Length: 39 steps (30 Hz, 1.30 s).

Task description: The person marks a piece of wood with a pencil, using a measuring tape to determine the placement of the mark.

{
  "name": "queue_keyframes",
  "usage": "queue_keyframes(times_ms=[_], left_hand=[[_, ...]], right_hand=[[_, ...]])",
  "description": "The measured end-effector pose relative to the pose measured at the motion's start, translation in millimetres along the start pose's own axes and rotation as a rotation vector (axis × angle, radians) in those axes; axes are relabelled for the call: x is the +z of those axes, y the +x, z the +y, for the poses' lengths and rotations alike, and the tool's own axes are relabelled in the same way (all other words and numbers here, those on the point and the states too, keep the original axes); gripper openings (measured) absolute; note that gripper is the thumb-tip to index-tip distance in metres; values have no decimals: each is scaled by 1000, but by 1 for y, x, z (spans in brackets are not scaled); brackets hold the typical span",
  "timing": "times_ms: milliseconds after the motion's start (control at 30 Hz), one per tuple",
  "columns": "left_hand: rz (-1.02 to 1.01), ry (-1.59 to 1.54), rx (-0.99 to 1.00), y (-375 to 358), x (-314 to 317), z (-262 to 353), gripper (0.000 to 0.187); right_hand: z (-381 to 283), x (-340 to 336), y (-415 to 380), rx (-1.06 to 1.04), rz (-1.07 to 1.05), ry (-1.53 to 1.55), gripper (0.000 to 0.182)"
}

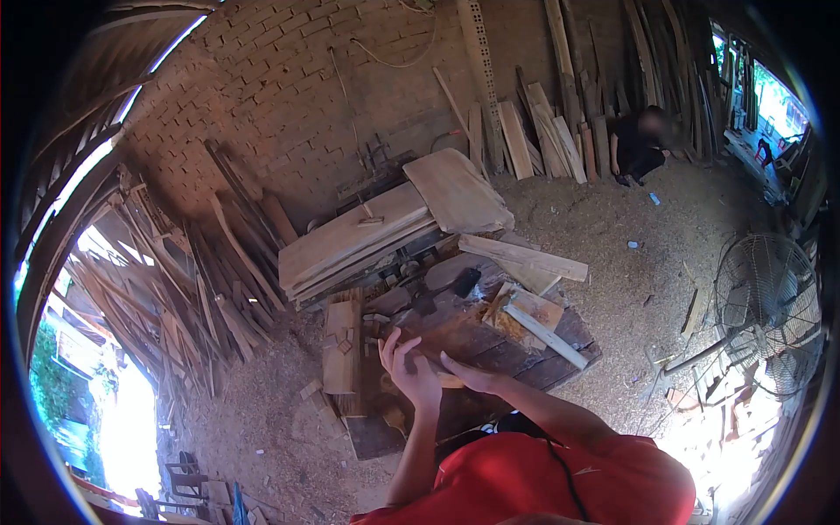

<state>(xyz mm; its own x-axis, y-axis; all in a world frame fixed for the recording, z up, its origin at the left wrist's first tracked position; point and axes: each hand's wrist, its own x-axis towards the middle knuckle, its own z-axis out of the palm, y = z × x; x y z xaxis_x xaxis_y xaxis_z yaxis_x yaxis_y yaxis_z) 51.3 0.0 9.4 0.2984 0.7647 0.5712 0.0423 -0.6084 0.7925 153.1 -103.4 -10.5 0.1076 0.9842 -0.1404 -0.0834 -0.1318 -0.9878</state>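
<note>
My left hand is raised over the low work table, its fingers spread and curving upward. Close beside it, my right hand is stretched out flat, fingertips pointing toward the left palm. Both hands look free of any object. A pale piece of wood shows just below and between them, partly hidden by the hands. Ahead of the hands, a dark tool lies on the table. To the right, a long light wooden bar rests across a flat board.
Wide planks are stacked beyond the table. A short thick board is at its left. Timber leans along the brick wall. A person in dark clothes crouches at the far right. A caged fan stands nearer.
</note>
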Motion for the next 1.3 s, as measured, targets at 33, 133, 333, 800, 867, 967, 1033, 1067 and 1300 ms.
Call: queue_keyframes(times_ms=[33,133,333,800,867,967,1033,1067,1300], left_hand=[[-1,-14,-4,-1,-3,-3,33],[14,-36,-18,-6,-8,-6,29],[57,33,31,-16,-19,-7,28],[122,-1,22,-27,-38,-4,31],[125,1,25,-27,-39,-4,31],[121,-2,32,-31,-42,-6,30],[109,-5,49,-27,-42,-7,29],[104,-4,53,-25,-42,-7,28],[92,-49,11,-21,-37,-9,29]], right_hand=[[14,-1,5,88,10,-2,91],[-1,4,5,111,12,-41,94],[-2,14,9,-46,-92,13,92],[69,-4,42,124,-47,26,78],[93,-9,47,140,-58,34,77],[103,-7,40,24,-36,-65,75],[83,-5,23,132,14,-92,78],[77,-6,17,189,38,-108,80],[22,5,2,246,58,-198,76]])
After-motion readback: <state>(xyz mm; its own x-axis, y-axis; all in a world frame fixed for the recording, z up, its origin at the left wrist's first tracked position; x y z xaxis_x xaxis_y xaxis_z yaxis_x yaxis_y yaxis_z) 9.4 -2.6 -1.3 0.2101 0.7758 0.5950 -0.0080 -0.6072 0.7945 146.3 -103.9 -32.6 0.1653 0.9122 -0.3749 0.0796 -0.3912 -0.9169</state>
